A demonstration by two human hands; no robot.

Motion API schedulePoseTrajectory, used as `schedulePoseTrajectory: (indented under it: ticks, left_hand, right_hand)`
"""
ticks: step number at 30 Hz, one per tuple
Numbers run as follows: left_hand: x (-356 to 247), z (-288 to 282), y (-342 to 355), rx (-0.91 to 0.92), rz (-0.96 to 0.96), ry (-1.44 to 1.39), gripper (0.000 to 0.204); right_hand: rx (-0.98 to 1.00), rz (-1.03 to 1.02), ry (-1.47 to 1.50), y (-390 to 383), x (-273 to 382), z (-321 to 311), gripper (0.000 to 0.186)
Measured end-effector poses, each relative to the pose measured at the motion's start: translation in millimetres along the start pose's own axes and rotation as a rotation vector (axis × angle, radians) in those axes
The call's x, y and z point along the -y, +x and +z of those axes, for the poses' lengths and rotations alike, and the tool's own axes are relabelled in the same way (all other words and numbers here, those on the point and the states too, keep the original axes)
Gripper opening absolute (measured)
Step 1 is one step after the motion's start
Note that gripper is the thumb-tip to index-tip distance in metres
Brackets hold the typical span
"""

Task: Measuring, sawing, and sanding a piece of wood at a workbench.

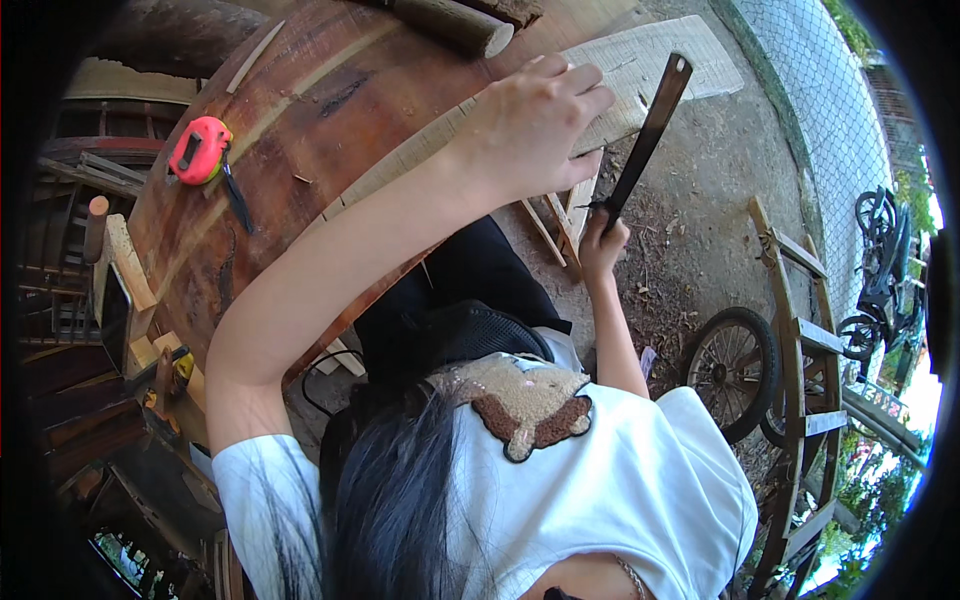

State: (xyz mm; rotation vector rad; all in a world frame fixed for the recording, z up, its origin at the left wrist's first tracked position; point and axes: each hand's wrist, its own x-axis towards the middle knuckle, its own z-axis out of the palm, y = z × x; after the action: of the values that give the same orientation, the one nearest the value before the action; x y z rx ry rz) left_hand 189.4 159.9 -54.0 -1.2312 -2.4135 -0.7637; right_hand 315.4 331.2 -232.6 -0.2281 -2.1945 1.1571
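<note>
My left hand reaches across the slab with its fingers bent over a pale wooden board and the thumb at the board's near edge. Fine dark lines mark that edge, and a small notch shows to the right of my fingers. In my right hand is a handsaw, its long dark blade pointing up and away beside the board, a hole near its tip. My fingers wrap round its lower end and hide most of the handle. Whether the blade touches the board I cannot tell.
The board lies on a big reddish-brown wooden slab. A pink tape measure and a round wooden piece rest there too. Wooden offcuts crowd the left. To the right stand a wooden ladder-like frame, a spoked wheel and a wire fence.
</note>
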Motion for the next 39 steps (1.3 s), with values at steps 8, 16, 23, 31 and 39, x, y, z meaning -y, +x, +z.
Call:
schedulePoseTrajectory:
  ticks: [8,16,23,31,39]
  left_hand:
    - [-3.0,-1.0,-0.2,-0.021,-0.001,-0.012,0.037]
    - [-0.7,-0.7,-6.8,0.002,-0.016,0.014,0.036]
    - [-1.2,-1.1,2.6,0.010,0.012,-0.006,0.036]
    - [0.4,-3.1,-4.5,-0.009,-0.010,-0.007,0.034]
    - [0.6,-0.5,-1.5,0.014,0.005,0.015,0.036]
  right_hand:
    - [0.087,0.054,-0.036,45.0,18.7,-11.0,0.020]
    - [0.130,0.129,-0.059,63.9,61.3,-11.9,0.027]
    - [0.032,0.008,-0.051,-4.8,-14.9,-0.9,0.034]
    - [0.129,0.141,-0.034,66.4,60.0,-8.1,0.018]
    - [0.060,0.008,-0.034,17.3,-4.6,-7.9,0.021]
